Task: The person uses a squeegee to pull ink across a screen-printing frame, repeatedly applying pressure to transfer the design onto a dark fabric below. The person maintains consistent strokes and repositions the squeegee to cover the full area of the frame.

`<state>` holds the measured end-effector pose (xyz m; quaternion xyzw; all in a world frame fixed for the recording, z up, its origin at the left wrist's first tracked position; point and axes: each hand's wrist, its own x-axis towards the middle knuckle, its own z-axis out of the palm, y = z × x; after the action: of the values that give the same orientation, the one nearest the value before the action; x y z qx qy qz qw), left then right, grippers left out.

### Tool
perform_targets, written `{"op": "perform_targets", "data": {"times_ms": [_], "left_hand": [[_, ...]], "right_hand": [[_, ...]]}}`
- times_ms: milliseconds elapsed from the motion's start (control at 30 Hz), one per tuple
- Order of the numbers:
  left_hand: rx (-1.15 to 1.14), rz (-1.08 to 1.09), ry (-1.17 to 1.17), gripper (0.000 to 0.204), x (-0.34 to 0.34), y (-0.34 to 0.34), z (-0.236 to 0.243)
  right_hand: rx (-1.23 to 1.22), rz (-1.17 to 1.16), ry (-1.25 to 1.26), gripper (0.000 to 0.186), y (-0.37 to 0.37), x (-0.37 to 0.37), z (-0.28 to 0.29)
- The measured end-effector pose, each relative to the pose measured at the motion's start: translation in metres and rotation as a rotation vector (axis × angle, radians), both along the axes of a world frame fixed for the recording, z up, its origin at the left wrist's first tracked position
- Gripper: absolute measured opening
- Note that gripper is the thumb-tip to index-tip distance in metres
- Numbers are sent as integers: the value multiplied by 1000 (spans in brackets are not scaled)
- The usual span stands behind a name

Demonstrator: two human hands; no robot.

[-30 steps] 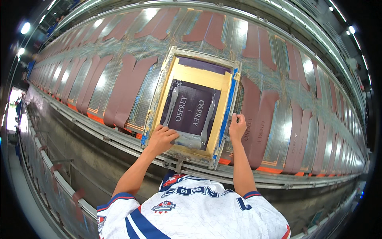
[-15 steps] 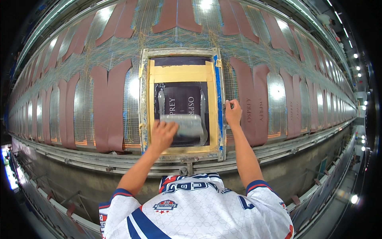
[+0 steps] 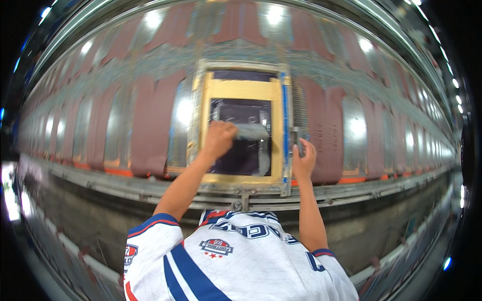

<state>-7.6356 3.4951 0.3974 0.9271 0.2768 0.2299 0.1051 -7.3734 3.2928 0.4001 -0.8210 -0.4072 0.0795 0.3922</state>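
A rectangular printing screen frame (image 3: 284,108), bordered with yellow tape (image 3: 241,90), lies flat over the table in front of me. My left hand (image 3: 219,139) is closed on the near left end of a squeegee (image 3: 252,132), which lies crosswise on the dark mesh (image 3: 241,158). Grey ink streaks (image 3: 264,158) run along the mesh's right side. At the frame's right edge my right hand (image 3: 305,158) has its thumb and fingers curled around a small metal handle (image 3: 295,134). The part inside the fingers is partly hidden and blurred.
Brown-red fabric panels (image 3: 155,125) lie in rows on the long table; the panel (image 3: 324,130) right of the frame carries faint dark print. A metal rail (image 3: 346,196) runs along the near edge. Bright reflections (image 3: 357,125) show between panels.
The squeegee in my left hand has moved away from me, up the mesh. My right hand's fingers have loosened somewhat at the frame's right edge. The whole view has shifted and blurred.
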Motion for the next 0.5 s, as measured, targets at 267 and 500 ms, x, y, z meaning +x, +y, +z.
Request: {"op": "perform_targets", "data": {"times_ms": [267,500], "left_hand": [[-263,-97,203,36,-49,-107,35],[-258,393,17,15,-233,-23,40]], "right_hand": [[-189,812,-363,48,-1,-110,55],[-262,757,-204,36,10,-105,51]]}}
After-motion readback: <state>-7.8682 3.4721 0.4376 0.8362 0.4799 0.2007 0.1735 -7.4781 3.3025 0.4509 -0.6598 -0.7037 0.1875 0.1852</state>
